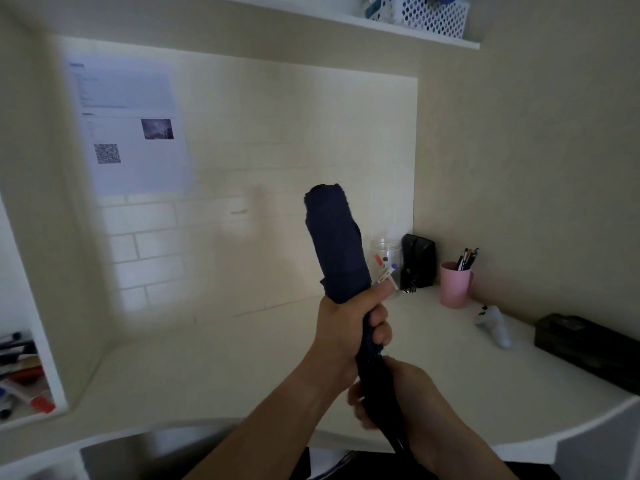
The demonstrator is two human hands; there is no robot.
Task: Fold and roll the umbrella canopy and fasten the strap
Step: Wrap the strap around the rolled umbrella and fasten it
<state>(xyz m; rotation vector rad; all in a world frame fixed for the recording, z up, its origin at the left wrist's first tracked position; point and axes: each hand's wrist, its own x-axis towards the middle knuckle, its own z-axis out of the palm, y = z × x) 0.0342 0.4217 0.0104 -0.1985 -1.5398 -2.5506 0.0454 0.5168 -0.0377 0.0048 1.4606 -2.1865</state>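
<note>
A navy folding umbrella (336, 244) stands nearly upright in front of me above the desk, its canopy rolled into a tight bundle. My left hand (349, 323) grips the lower part of the rolled canopy, thumb laid across the cloth. Below it, my right hand (391, 393) is curled round the dark lower end of the umbrella near the handle. The strap is not visible.
On the white desk (214, 368) at the right stand a glass jar (384, 254), a black box (417, 259), a pink cup with pens (455, 284), a white controller (493, 325) and a black case (588, 348). Markers (20, 372) lie in a left cubby.
</note>
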